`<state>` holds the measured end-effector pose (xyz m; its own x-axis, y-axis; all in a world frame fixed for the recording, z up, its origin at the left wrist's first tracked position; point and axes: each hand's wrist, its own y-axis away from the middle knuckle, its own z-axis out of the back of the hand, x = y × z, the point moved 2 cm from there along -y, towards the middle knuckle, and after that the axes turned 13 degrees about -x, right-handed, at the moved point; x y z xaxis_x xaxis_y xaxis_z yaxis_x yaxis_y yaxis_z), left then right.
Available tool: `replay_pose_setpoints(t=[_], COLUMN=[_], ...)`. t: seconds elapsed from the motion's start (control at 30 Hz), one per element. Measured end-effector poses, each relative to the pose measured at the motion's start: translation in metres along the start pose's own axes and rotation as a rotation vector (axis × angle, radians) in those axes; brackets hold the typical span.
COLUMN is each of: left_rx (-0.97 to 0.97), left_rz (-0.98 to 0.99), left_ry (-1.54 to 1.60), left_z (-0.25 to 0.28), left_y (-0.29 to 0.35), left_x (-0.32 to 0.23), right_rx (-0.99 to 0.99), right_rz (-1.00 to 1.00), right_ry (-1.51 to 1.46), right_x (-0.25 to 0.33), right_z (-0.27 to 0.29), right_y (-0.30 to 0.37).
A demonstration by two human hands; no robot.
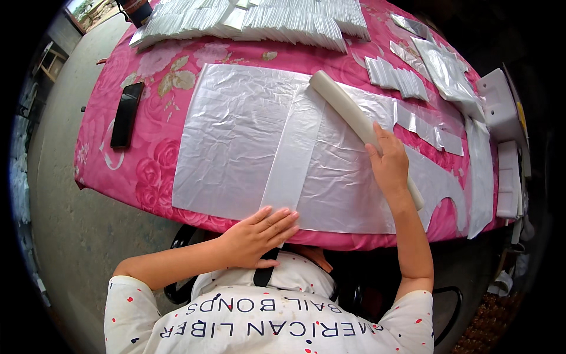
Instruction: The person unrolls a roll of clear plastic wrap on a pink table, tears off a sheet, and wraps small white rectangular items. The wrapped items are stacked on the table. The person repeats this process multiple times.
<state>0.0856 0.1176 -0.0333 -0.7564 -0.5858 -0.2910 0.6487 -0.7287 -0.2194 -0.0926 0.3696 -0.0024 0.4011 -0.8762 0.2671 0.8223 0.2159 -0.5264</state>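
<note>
A wide sheet of thin, translucent plastic film [230,135] lies spread and slightly creased on the table. A long pale strip [295,150] rests lengthwise over its middle. My left hand [268,232] is flat, fingers stretched out, on the strip's near end at the table edge. Slanting across the film's right part is a pale beige tube [348,109], its far end close to the strip's top. My right hand [389,162] grips this tube about midway, and the palm side is hidden.
A pink flowered cloth [165,153] covers the table. A black phone [127,115] lies at the left. Many folded white packets [253,23] are stacked at the back, with a smaller row [395,78] at right. Plastic bags [448,76] and white bins [501,106] are farther right.
</note>
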Motion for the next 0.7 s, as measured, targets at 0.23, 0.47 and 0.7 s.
replay_pose_setpoints(t=[0.23, 0.47, 0.7], left_rx=[-0.031, -0.051, -0.042], left_rz=[-0.052, -0.034, -0.035], left_ry=[0.048, -0.300, -0.336], left_z=[0.013, -0.012, -0.019], left_y=[-0.007, -0.006, 0.000], left_x=[0.023, -0.015, -0.015], right_rx=[0.149, 0.266, 0.043], right_rz=[0.064, 0.436, 0.412], right_ry=[-0.267, -0.441, -0.364], right_x=[0.036, 0.105, 0.097], right_z=[0.024, 0.013, -0.041], right_y=[0.021, 0.049, -0.012])
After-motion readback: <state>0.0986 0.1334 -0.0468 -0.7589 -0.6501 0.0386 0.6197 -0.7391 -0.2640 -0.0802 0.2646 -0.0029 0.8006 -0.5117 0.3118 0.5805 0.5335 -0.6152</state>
